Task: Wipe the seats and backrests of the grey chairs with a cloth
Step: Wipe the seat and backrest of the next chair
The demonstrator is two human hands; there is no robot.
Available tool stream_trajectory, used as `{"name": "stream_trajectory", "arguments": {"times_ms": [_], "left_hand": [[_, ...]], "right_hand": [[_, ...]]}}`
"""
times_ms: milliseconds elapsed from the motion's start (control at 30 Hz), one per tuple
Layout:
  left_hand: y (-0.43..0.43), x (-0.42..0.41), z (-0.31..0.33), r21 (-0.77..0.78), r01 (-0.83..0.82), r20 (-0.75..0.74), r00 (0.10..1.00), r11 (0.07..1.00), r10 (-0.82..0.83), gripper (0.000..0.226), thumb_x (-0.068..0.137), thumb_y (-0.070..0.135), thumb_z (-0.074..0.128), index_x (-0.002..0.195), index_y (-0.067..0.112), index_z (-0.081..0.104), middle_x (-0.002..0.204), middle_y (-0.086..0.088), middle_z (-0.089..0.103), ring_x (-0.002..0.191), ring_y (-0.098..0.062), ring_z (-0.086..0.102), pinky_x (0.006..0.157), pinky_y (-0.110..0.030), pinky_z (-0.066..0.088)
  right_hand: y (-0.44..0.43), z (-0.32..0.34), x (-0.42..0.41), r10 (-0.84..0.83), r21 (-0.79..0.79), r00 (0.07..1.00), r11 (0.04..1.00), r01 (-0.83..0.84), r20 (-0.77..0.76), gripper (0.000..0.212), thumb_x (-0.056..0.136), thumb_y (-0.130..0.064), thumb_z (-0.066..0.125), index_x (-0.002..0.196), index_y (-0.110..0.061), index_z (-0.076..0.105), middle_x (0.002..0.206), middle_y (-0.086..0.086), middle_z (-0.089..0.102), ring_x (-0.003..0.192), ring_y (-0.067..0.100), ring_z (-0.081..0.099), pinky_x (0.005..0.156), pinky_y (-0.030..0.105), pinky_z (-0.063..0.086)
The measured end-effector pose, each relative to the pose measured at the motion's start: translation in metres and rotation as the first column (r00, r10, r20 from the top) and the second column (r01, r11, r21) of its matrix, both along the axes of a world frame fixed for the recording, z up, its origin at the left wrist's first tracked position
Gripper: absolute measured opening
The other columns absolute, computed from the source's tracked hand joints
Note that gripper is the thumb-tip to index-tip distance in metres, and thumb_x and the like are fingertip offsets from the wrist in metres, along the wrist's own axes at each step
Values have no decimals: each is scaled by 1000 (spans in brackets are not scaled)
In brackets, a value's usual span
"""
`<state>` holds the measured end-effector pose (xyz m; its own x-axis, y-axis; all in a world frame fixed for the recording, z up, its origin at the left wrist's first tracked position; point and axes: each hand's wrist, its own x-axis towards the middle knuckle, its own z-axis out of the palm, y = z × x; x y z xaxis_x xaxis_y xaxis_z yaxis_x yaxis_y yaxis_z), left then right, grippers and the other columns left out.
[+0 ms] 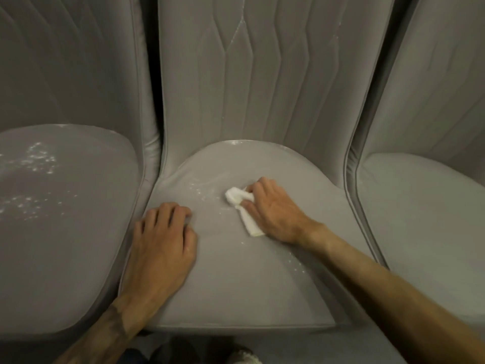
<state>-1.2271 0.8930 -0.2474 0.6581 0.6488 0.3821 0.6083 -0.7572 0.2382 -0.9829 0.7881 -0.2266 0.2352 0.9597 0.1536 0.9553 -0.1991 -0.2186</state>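
Grey chairs, three of them, stand side by side with only narrow dark gaps between them. All have smooth, faintly shiny grey upholstery and rounded seat cushions, and their tall backrests are stitched in long vertical zigzag channels. The grip sits on the middle chair's seat [236, 271]. There the right hand [275, 211] holds one small white cloth [237, 197], folded and crumpled, with the fingers curled over its top and the thumb pressing its lower part down against the cushion. A bunched end of the cloth sticks out ahead of the fingertips, and a flat strip runs back under the palm.

Just ahead of the grip, toward the left chair, a few white specks [199, 190] lie on the seat. More run in a thin line behind it, along the cushion's right edge. Beyond the grip rises the middle backrest [262, 74], with pale flecks along one seam.

To the left of the grip, on the same cushion near its left edge, the left hand [162, 240] rests palm down with its fingers loosely bent, holding nothing. A dark mark on that forearm is too blurred to read.

Further left, the left chair's seat [65, 245] carries two scattered patches of white specks [36, 158]. The right chair's seat [425, 219] lies well to the other side of the grip.
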Motion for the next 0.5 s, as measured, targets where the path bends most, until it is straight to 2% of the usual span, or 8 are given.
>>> {"name": "stream_trajectory", "arguments": {"times_ms": [67, 133, 200, 267, 333, 400, 500], "left_hand": [[-1, 0, 1, -3, 0, -1, 1000, 1000, 0, 25, 93, 26, 45, 112, 20, 59, 113, -4, 60, 98, -31, 54, 85, -47, 40], [-1, 0, 2, -1, -4, -7, 1000, 1000, 4, 24, 93, 25, 46, 112, 19, 59, 113, -4, 60, 98, -31, 54, 84, -48, 41], [-2, 0, 3, -5, -4, -19, 1000, 1000, 4, 25, 94, 26, 45, 112, 19, 59, 114, -5, 60, 99, -32, 54, 84, -49, 42], [-2, 0, 3, -18, -9, -26, 1000, 1000, 8, 26, 94, 27, 43, 113, 18, 60, 114, -6, 61, 100, -33, 55, 85, -51, 42], [-2, 0, 5, -25, -14, -31, 999, 1000, 13, 28, 93, 27, 44, 113, 18, 60, 115, -6, 61, 100, -33, 55, 86, -51, 43], [-3, 0, 5, -27, -7, -31, 999, 1000, 7, 28, 93, 27, 44, 113, 17, 60, 115, -6, 61, 101, -33, 54, 85, -51, 42], [-3, 0, 6, -25, -4, -27, 1000, 1000, 3, 27, 93, 27, 44, 113, 18, 59, 115, -6, 60, 101, -33, 53, 85, -51, 41]], "right_hand": [[-8, 6, 39, -200, -33, 980, 979, 200, 2, 40, 106, -40, 40, 125, -7, 52, 120, 16, 51, 108, 34, 49, 97, 43, 38], [-15, 8, 57, -374, -43, 926, 926, 376, 46, 42, 106, -39, 39, 127, -5, 51, 124, 19, 50, 112, 36, 48, 101, 45, 36], [-10, 4, 28, -338, -23, 940, 940, 339, 30, 38, 107, -38, 38, 121, -6, 52, 119, 18, 51, 106, 36, 48, 96, 46, 37], [-10, -5, -16, -152, 7, 988, 988, 152, -21, 36, 106, -40, 38, 113, -9, 53, 109, 15, 52, 97, 33, 48, 88, 45, 39], [-21, -6, -37, 0, 22, 1000, 1000, -1, 18, 37, 105, -42, 36, 112, -10, 53, 105, 12, 53, 92, 29, 47, 84, 41, 39], [-36, 2, -16, -67, 8, 998, 998, 67, 9, 37, 106, -41, 38, 116, -10, 53, 110, 12, 52, 97, 30, 48, 87, 41, 38], [-66, 7, 29, -352, -18, 936, 936, 352, 32, 38, 106, -40, 38, 123, -8, 51, 119, 14, 50, 105, 33, 48, 93, 42, 38]]}}
